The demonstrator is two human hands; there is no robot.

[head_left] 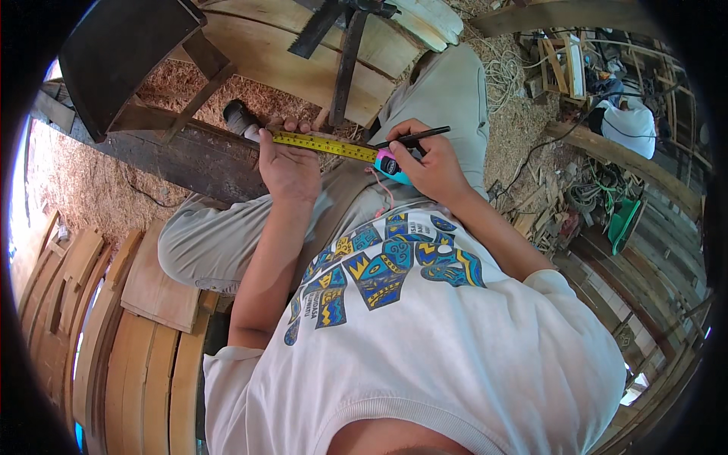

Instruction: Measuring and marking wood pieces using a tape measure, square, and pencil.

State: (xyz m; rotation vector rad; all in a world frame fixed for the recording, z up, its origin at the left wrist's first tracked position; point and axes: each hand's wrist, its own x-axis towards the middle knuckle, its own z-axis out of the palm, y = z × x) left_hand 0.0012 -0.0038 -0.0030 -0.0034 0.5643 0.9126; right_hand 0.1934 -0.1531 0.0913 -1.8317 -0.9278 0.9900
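Observation:
My left hand pinches the free end of a yellow tape measure blade, thumb in front and fingertips showing behind it. The blade runs straight across to its turquoise and pink case, which my right hand grips. A slim black pen or pencil also sticks out between the fingers of that hand. A pink cord hangs from the case over my lap. Whether a piece of wood lies behind the blade, I cannot tell.
Ahead, a dark saw-like blade and bar lie over pale boards. A dark wooden beam crosses on the left, near a dark curved panel. Planks lie lower left; rope and scraps lie right among shavings.

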